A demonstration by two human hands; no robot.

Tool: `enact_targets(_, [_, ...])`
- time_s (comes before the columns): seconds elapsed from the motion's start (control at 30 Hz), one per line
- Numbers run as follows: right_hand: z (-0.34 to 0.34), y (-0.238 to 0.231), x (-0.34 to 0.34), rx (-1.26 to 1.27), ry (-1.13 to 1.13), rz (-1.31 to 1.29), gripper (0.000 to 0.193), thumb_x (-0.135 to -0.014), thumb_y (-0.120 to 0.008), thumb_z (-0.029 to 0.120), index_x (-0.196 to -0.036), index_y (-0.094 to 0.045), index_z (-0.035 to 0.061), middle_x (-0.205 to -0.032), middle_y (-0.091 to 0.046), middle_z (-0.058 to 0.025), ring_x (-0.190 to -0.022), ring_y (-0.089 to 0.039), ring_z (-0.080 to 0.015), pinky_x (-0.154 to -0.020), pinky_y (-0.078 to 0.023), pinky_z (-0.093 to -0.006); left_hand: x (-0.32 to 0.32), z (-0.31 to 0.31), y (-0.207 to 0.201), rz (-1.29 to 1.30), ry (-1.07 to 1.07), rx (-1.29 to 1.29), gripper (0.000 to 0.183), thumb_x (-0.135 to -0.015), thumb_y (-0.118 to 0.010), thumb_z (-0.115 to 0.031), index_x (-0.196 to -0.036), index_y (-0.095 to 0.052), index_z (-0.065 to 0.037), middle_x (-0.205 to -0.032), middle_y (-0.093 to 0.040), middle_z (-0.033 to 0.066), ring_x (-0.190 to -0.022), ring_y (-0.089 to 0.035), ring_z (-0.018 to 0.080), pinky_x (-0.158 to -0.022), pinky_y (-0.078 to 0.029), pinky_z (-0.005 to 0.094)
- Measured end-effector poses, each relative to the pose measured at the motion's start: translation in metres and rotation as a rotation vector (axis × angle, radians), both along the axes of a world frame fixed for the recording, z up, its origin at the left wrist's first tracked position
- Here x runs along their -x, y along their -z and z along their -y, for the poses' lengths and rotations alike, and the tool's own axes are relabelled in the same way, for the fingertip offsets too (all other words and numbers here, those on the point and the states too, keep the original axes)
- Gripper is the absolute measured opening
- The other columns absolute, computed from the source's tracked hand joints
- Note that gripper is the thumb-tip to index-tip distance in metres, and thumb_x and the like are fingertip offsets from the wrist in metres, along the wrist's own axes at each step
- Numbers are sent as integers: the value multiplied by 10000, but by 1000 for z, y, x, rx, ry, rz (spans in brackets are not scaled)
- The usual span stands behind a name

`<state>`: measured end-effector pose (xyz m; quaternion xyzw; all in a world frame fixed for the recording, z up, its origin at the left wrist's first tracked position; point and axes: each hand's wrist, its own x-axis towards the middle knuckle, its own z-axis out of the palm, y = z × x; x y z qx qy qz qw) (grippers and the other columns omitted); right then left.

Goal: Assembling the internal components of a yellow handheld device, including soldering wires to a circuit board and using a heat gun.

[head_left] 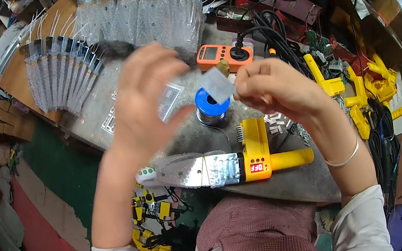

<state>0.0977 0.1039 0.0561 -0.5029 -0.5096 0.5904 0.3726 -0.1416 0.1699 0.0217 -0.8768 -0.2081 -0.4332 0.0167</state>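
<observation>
Checked cloth (260,232) lies nearest, below the yellow heating tool (249,162) on the counter (294,184). Right hand (280,94) pinches a small clear bag (218,85) raised for handling; left hand (147,100) hovers released, blurred.

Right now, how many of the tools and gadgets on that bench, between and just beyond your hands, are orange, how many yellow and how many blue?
Orange: 1, the meter with a plug in it.
Yellow: 1, the heating tool with a silver blade.
Blue: 1, the wire spool.
Total: 3.
The yellow parts heaped at the far right are too jumbled to count.
</observation>
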Motion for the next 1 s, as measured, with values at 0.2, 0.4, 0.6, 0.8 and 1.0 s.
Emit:
enact_targets(0.2, [30,-1,7,268,-40,-116,173,-869,-658,213,-841,-658,43,-695,-580,10,-548,-492,-42,-464,-353,-187,-21,42,11,168,233,113,342,-655,-770,-24,-953,-605,-59,-961,-628,91,-940,-606,249,-853,-455,356])
enact_targets(0.4, [63,9,12,69,107,91,180,-899,-685,179,-864,-653,5,-708,-568,32,-619,-475,-24,-520,-378,-203,-26,56,29,461,471,1675,164,-804,-712,-72,-919,-605,-25,-887,-626,16,-831,-577,79,-756,-446,235])
enact_targets(0.6, [80,32,11,-191,156,346,165,-889,-684,139,-877,-660,-25,-677,-579,22,-614,-479,-31,-539,-398,-221,-36,68,34,352,502,1706,208,-813,-702,-52,-990,-605,-4,-939,-638,38,-876,-618,119,-818,-480,265])
enact_targets(0.8, [122,59,5,305,441,195,171,-943,-619,165,-885,-626,5,-614,-587,6,-473,-478,-24,-434,-346,-184,-20,107,76,212,189,761,222,-769,-677,4,-988,-650,-16,-1032,-649,128,-986,-616,255,-830,-487,357])
enact_targets(1.0, [128,66,12,329,462,172,174,-962,-606,178,-886,-610,22,-596,-583,7,-461,-469,-36,-445,-356,-183,-29,121,99,247,201,637,225,-708,-711,21,-922,-664,-36,-996,-645,114,-942,-615,301,-808,-485,386])
